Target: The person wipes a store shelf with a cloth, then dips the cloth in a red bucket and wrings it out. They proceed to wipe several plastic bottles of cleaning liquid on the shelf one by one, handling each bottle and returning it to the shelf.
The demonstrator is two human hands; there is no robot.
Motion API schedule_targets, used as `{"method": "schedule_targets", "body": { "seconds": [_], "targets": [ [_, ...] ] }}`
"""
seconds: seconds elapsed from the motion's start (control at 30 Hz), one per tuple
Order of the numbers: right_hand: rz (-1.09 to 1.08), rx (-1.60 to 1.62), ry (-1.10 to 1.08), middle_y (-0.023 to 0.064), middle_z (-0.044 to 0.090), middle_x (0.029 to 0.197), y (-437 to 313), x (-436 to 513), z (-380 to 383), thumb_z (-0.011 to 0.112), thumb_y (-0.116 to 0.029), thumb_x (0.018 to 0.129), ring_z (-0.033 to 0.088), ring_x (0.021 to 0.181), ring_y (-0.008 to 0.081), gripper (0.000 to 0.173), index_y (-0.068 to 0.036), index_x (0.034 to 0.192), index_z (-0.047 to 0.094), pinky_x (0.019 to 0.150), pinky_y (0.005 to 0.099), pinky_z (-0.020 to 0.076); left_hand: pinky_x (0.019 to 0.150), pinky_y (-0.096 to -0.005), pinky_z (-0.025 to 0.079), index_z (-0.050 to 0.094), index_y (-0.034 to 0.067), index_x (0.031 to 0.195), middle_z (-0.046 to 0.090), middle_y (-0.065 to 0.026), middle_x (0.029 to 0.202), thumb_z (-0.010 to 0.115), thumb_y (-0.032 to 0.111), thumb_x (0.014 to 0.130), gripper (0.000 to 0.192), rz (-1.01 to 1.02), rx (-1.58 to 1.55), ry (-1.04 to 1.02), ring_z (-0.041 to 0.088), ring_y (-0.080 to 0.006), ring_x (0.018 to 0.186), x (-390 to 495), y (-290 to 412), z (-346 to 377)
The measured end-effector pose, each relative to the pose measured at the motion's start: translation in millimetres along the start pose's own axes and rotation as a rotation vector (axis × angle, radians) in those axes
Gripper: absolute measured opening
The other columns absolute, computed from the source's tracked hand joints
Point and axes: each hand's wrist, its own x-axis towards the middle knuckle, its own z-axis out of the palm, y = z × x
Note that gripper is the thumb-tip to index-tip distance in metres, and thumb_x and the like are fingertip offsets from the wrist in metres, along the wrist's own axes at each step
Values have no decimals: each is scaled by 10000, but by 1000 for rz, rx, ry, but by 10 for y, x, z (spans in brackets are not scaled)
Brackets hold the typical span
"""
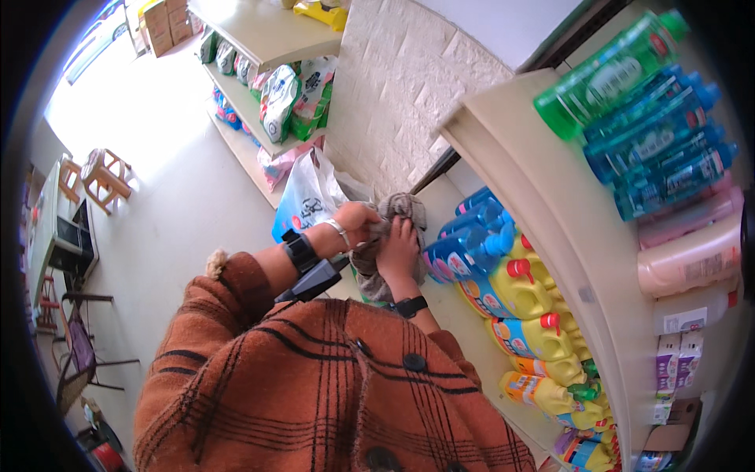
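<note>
A bunched grey-brown cloth (407, 207) is between my hands, in front of my chest. My left hand (357, 223) is closed on its left edge, with a bracelet and a black strap device on that wrist. My right hand (399, 251) grasps the cloth from the near side, fingers bent over its folds; a black band (411, 306) circles that wrist. Just behind my left hand stands a white and blue plastic bag (309, 194) bearing writing. Large blue detergent bottles (466, 253) stand close to the right of the cloth.
Yellow jugs with red caps (522, 289) line the lower right shelf. Above them, the upper shelf (531, 194) juts out with green and blue bottles (643, 141). Ahead, another shelf unit (283, 53) holds bagged goods. Stools (106, 177) and a chair (82, 342) stand at left.
</note>
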Motion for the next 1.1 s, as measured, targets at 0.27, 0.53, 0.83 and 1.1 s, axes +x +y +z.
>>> {"method": "schedule_targets", "body": {
  "seconds": [0.27, 0.53, 0.83, 1.1],
  "targets": [
    [438, -53, 47, 239, 343, 1401, 596, 1027, 442, 525, -367, 878, 361, 1248, 445, 630, -24, 1374, 341, 1001, 511, 355, 747, -323, 513, 476, -16, 1231, 626, -108, 1050, 600, 71, 858, 403, -40, 124, -188, 628, -207, 885, 145, 662, -394],
    [722, -319, 8, 199, 428, 1320, 376, 1593, 182, 620, -430, 750, 415, 1187, 406, 650, -92, 1274, 438, 911, 542, 388, 796, -322, 507, 494, 36, 1201, 619, -137, 1120, 524, 96, 904, 305, -181, 114, 45, 618, -203, 953, -360, 1340, -2018],
    [373, -284, 68, 219, 427, 1294, -407, 432, 180, 650, -315, 772, 434, 1148, 397, 564, -69, 1245, 465, 886, 522, 408, 744, -300, 515, 520, 50, 1175, 640, -92, 972, 488, 101, 895, 287, -241, 92, 298, 616, -173, 825, -375, 1273, -3248],
    [410, -382, 5, 234, 432, 1257, -440, 453, 157, 640, -332, 795, 426, 1144, 412, 592, -4, 1244, 438, 877, 509, 415, 678, -278, 510, 516, 41, 1139, 646, -66, 902, 447, 90, 897, 256, -220, 30, 347, 610, -154, 747, -190, 1163, -3500]
  ]
}}
